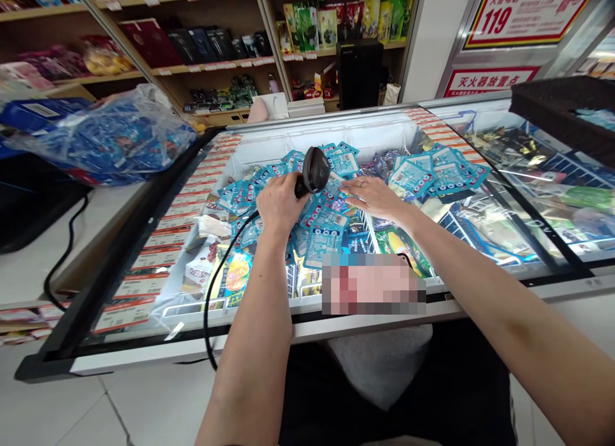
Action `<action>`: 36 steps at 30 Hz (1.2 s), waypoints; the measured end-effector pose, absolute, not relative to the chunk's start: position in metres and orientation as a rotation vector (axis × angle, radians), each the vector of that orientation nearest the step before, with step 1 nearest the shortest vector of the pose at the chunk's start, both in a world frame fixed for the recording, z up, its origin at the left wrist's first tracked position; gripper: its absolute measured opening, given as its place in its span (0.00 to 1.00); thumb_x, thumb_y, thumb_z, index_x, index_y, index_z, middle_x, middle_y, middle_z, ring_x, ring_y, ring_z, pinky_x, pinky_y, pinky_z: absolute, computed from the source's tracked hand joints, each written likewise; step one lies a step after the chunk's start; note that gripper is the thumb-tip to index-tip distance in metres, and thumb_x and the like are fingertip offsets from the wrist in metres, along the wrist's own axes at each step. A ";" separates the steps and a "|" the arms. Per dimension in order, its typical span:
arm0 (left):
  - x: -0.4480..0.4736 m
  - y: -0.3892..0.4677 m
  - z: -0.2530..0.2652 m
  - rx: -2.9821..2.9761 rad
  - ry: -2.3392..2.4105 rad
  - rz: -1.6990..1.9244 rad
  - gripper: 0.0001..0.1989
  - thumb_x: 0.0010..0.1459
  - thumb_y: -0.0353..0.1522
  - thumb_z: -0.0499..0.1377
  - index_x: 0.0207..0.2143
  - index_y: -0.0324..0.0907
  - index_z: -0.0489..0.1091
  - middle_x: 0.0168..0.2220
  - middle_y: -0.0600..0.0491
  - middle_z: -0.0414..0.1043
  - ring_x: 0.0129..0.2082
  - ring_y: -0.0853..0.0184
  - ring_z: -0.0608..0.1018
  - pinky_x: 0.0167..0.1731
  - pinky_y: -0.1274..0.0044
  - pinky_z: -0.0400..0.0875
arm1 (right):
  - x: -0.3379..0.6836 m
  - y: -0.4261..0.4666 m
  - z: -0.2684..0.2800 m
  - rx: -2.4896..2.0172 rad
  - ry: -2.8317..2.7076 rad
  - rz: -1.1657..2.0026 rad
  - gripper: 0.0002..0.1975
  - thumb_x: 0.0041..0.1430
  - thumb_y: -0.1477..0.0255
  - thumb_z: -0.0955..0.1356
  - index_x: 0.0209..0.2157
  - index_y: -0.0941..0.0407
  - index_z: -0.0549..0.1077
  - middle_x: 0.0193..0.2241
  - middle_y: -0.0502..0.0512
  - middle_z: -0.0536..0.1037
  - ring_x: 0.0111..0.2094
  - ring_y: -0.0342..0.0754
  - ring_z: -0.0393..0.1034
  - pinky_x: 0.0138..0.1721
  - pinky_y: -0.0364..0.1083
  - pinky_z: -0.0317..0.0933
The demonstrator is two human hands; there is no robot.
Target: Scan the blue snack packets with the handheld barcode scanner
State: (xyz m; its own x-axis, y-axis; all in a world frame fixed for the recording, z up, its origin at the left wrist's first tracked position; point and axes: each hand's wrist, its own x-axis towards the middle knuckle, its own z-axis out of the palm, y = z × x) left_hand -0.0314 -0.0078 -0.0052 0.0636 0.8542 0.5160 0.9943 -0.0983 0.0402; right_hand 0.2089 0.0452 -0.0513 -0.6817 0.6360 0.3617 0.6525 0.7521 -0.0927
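My left hand point(278, 206) is closed around the handle of a black barcode scanner point(316, 168), its head tilted over a spread of small blue packets point(324, 244). A black cable runs from the scanner down past my left forearm. Just right of the scanner, my right hand point(377, 196) reaches in with its fingers stretched out and apart, the tips at the packets. Whether those fingertips grip a packet cannot be made out. More blue packets point(439, 170) lie in a loose pile to the right of my right hand. All these packets rest on the glass-topped freezer point(168, 254).
A pixelated patch point(373, 284) covers something at the freezer's front edge. At left, a clear plastic bag point(129, 135) of blue packs sits on a counter. A black open box point(567, 113) stands at right. Stocked shelves point(206, 65) and a black case point(360, 74) are behind.
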 end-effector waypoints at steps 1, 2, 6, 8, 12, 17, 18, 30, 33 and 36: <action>-0.031 -0.008 -0.005 -2.034 -1.845 -0.596 0.20 0.55 0.42 0.56 0.48 0.44 0.68 0.43 0.47 0.75 0.46 0.56 0.73 0.39 0.72 0.65 | 0.210 0.044 -0.051 -1.029 -2.534 -0.051 0.23 0.68 0.59 0.54 0.53 0.53 0.70 0.53 0.55 0.73 0.53 0.52 0.65 0.52 0.53 0.58; -0.030 -0.008 -0.005 -2.043 -1.836 -0.591 0.20 0.55 0.42 0.56 0.48 0.44 0.68 0.43 0.47 0.75 0.46 0.56 0.73 0.39 0.72 0.65 | 0.212 0.042 -0.051 -1.098 -2.467 -0.045 0.24 0.68 0.58 0.53 0.50 0.55 0.72 0.49 0.57 0.75 0.49 0.52 0.68 0.50 0.52 0.60; -0.028 -0.009 -0.007 -2.068 -1.807 -0.581 0.19 0.56 0.41 0.55 0.48 0.45 0.68 0.43 0.48 0.75 0.47 0.56 0.73 0.40 0.71 0.64 | 0.219 0.034 -0.054 -1.347 -2.178 -0.069 0.28 0.66 0.53 0.53 0.46 0.58 0.73 0.41 0.61 0.75 0.43 0.53 0.69 0.45 0.51 0.62; -0.027 -0.009 -0.007 -2.081 -1.811 -0.571 0.19 0.56 0.41 0.55 0.48 0.45 0.68 0.43 0.47 0.75 0.47 0.55 0.73 0.40 0.70 0.64 | 0.221 0.031 -0.055 -1.348 -2.171 -0.124 0.30 0.64 0.51 0.55 0.49 0.58 0.72 0.42 0.62 0.74 0.46 0.55 0.68 0.49 0.52 0.61; -0.026 -0.009 -0.007 -2.088 -1.824 -0.558 0.18 0.57 0.41 0.55 0.48 0.45 0.68 0.43 0.47 0.74 0.47 0.55 0.72 0.40 0.70 0.63 | 0.226 0.032 -0.056 -1.314 -2.258 -0.166 0.26 0.62 0.53 0.59 0.49 0.57 0.73 0.45 0.63 0.73 0.51 0.57 0.63 0.54 0.55 0.57; -0.026 -0.009 -0.008 -2.083 -1.808 -0.554 0.18 0.57 0.41 0.55 0.48 0.45 0.69 0.42 0.47 0.74 0.46 0.55 0.72 0.39 0.70 0.63 | 0.236 0.036 -0.056 -1.389 -2.169 -0.036 0.17 0.63 0.67 0.60 0.46 0.58 0.75 0.49 0.61 0.72 0.52 0.54 0.63 0.57 0.53 0.56; -0.027 -0.008 -0.008 -2.082 -1.803 -0.554 0.19 0.57 0.41 0.55 0.48 0.45 0.69 0.42 0.47 0.74 0.46 0.55 0.73 0.39 0.70 0.63 | 0.236 0.036 -0.055 -1.399 -2.123 -0.035 0.18 0.64 0.69 0.59 0.48 0.58 0.74 0.50 0.62 0.71 0.53 0.55 0.62 0.57 0.53 0.56; -0.025 -0.009 -0.008 -2.165 -1.774 -0.564 0.20 0.57 0.42 0.54 0.49 0.45 0.68 0.44 0.47 0.75 0.48 0.55 0.72 0.43 0.70 0.63 | 0.228 0.030 -0.059 -1.559 -1.975 -0.095 0.36 0.46 0.40 0.64 0.40 0.58 0.73 0.43 0.68 0.72 0.50 0.68 0.62 0.48 0.67 0.58; -0.025 -0.009 -0.009 -2.192 -1.735 -0.558 0.20 0.57 0.42 0.54 0.50 0.45 0.68 0.44 0.47 0.75 0.48 0.56 0.73 0.43 0.70 0.64 | 0.237 0.039 -0.059 -1.570 -1.925 0.035 0.31 0.46 0.46 0.69 0.40 0.57 0.72 0.41 0.64 0.74 0.47 0.65 0.66 0.46 0.63 0.62; -0.025 -0.008 -0.010 -2.203 -1.705 -0.547 0.21 0.56 0.42 0.55 0.50 0.45 0.68 0.44 0.47 0.75 0.47 0.56 0.73 0.42 0.70 0.64 | 0.247 0.049 -0.060 -1.506 -1.804 0.206 0.28 0.52 0.52 0.68 0.48 0.57 0.67 0.39 0.61 0.75 0.39 0.58 0.70 0.43 0.57 0.65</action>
